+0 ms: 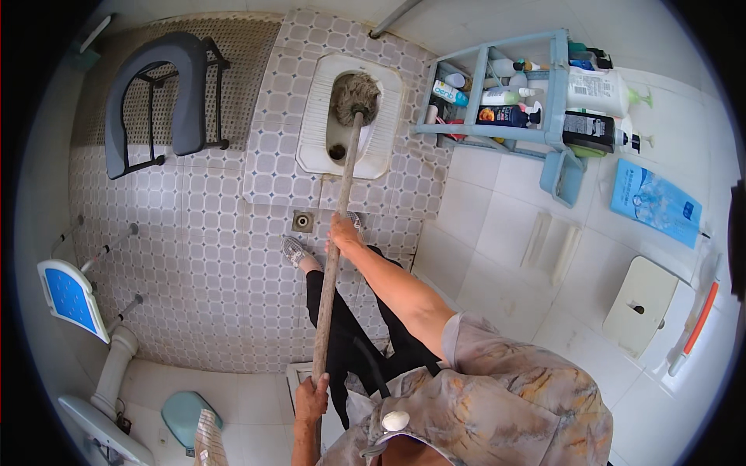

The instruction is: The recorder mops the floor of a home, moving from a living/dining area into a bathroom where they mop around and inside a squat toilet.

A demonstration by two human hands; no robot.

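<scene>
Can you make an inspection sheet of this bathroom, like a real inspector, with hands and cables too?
Surface: patterned floor tiles with a floor drain.
Job's things: long-handled mop, its shaggy head at the far end of the squat toilet's bowl.
Clutter: bottles crowd the pale blue rack.
Hands: left hand grips the handle near the body; right hand grips it farther up.
Cables: nothing seen.
Surroundings: grey U-shaped seat on a frame, blue-padded wall seat, cream stool.

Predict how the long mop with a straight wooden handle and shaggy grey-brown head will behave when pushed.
The long, straight wooden handle looks stiff, so it should barely bend. The shaggy grey-brown fibre head looks floppy and will probably splay against the white ceramic squat pan.
</scene>
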